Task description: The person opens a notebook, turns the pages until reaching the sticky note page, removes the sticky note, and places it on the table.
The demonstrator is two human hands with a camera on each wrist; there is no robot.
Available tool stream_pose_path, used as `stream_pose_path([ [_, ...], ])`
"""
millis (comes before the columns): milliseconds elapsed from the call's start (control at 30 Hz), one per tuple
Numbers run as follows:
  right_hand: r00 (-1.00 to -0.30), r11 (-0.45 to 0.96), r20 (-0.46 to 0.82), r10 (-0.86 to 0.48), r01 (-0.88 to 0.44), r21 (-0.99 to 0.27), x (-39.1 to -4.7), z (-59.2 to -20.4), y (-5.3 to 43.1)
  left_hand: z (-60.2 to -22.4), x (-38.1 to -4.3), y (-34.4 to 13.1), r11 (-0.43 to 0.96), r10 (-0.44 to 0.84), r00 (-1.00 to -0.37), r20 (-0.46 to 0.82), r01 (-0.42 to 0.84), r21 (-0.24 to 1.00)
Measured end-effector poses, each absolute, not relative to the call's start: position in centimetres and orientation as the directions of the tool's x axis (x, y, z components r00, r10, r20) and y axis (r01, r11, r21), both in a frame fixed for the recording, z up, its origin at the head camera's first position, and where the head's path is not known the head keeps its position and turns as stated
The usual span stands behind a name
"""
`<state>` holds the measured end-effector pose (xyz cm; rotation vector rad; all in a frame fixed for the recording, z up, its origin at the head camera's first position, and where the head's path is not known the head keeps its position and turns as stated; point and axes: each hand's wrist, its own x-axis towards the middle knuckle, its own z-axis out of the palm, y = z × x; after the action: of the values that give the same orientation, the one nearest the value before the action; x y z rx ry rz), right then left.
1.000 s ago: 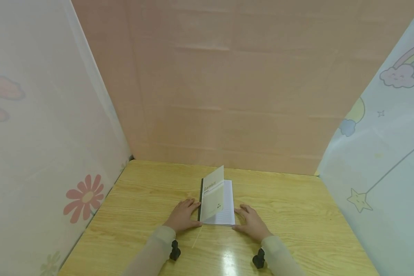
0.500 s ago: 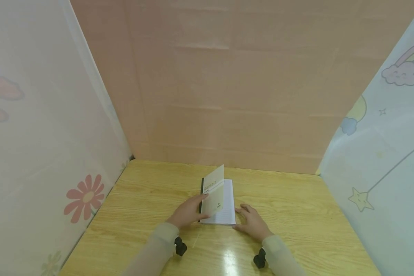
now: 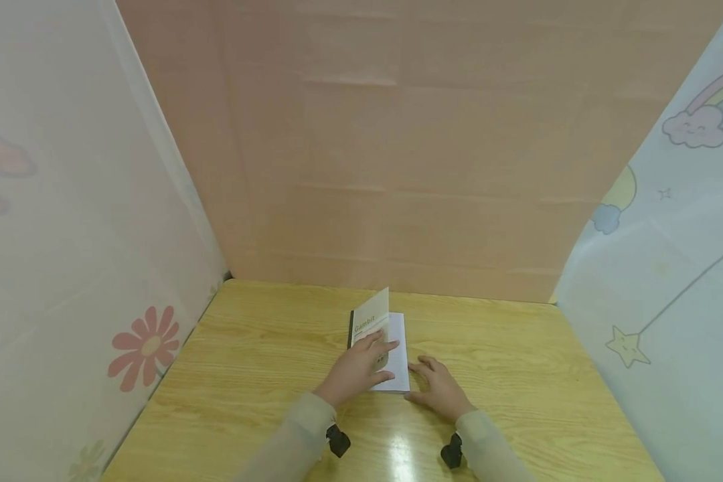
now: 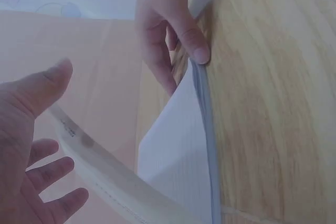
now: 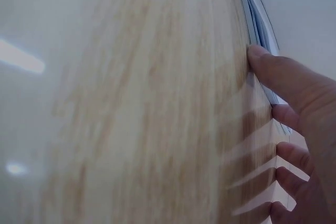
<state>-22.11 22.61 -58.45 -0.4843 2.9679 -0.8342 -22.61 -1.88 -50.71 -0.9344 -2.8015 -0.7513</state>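
Note:
A notebook lies on the wooden table, its pale cover (image 3: 370,313), printed "Gambit", lifted part way up from the black spine (image 3: 350,331). Under the cover, white lined pages (image 3: 399,358) show. My left hand (image 3: 354,372) reaches over the cover's lower part with fingers spread, and hides some of it. In the left wrist view, its thumb and fingers stand apart beside the raised cover (image 4: 113,174). At the near right corner of the pages, my right hand (image 3: 441,391) rests with its thumb (image 5: 278,69) against the near edge and its fingers along the right side.
The wooden table (image 3: 506,375) extends around the notebook. A plain peach backdrop (image 3: 385,167) rises behind it, with printed white sheets at the left (image 3: 78,268) and right (image 3: 687,281). Each wrist carries a small black device.
My left hand has moved right from beside the spine to over the raised cover, and its fingers have spread. The right hand and the notebook have stayed in place.

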Motion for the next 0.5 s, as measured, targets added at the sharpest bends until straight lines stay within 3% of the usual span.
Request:
stream_pose_path([
  [300,-0.955,0.810,0.048,-0.292,-0.274,-0.519,-22.3,-58.4,22.5,-50.8,-22.6,-1.9,0.721,0.523,-0.805,0.278,0.593,0.360],
  [500,-0.957,0.808,0.039,-0.288,-0.264,-0.527,-22.2,-58.4,22.6,-50.5,-22.4,-3.2,0.663,0.439,-0.852,0.287,0.522,0.537],
])
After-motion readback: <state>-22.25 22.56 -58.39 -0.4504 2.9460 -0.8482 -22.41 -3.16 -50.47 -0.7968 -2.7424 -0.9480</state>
